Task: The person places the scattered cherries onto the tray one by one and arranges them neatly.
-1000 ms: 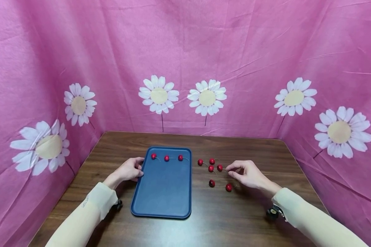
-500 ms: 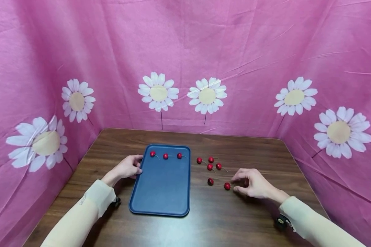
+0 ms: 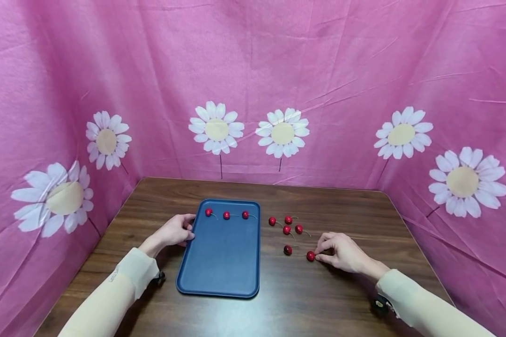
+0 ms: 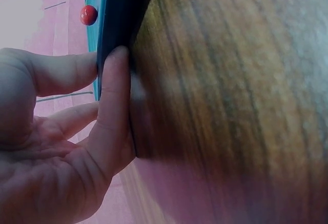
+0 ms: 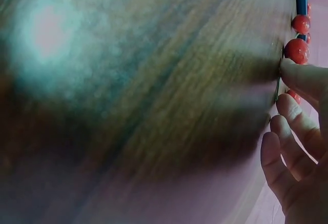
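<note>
In the head view my left hand [image 3: 174,231] holds the left edge of a dark blue tray [image 3: 219,262], thumb and fingers at its rim. The left wrist view shows the fingertips against that rim. Three red cherries [image 3: 226,215] with stems lie in a row along the tray's far end. My right hand [image 3: 341,252] is low over the table beside the nearest loose cherry [image 3: 310,256]. In the right wrist view the thumb tip is right at this cherry [image 5: 296,51], and its thin stem runs down toward the index fingertip, with a gap between the two tips.
Several more cherries [image 3: 286,230] lie on the brown wooden table [image 3: 320,299], between tray and right hand. One darker cherry [image 3: 287,250] lies left of the nearest one. A pink curtain [image 3: 253,56] with white daisies surrounds the table's back and sides.
My right hand has moved from beside the farther cherries toward me, to the nearest loose cherry, and its fingertips have drawn closer together. The left hand stays at the tray's edge.
</note>
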The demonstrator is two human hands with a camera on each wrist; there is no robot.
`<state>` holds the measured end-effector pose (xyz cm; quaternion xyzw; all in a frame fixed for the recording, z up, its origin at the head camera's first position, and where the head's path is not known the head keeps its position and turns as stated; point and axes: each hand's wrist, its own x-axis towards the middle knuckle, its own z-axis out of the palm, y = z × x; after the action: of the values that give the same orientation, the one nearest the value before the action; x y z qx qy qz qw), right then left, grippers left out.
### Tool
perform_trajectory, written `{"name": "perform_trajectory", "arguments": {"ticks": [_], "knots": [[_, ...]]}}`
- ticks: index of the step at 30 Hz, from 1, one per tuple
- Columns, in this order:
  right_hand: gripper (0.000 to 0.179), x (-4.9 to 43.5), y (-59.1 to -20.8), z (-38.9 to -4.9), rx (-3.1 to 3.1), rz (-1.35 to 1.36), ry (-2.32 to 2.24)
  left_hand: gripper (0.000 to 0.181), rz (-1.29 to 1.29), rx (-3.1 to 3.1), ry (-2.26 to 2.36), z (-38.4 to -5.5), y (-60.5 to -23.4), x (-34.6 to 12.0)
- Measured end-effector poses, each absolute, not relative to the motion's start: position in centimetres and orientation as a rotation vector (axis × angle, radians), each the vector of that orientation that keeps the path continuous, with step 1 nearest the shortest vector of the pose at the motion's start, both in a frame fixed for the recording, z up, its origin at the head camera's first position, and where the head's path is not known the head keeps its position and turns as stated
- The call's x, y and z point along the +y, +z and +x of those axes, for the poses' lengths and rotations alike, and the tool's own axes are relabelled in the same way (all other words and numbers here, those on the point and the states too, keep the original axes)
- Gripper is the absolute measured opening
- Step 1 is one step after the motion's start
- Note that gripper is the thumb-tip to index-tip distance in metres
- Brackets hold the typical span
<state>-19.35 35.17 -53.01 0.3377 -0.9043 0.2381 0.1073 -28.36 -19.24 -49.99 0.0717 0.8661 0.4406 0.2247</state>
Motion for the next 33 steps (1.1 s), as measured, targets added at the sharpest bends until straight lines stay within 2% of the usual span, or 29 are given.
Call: {"name": "perform_trajectory", "arguments": {"ticks": [10,22,33], "knots": [[0.028,34.92,-53.05,-19.34,-2.704,0.945,0.669,0.075,0.188,2.391,1.215,-28.56,-50.23,-19.28],[0.024,34.43,-52.99,-19.34,-2.672,1.016,0.717,0.076,0.211,2.404,1.212,-28.51,-50.32,-19.28],[0.022,34.28,-53.45,-19.36,-2.629,0.938,0.958,0.075,0.194,2.393,1.212,-28.51,-50.14,-19.35]]}}
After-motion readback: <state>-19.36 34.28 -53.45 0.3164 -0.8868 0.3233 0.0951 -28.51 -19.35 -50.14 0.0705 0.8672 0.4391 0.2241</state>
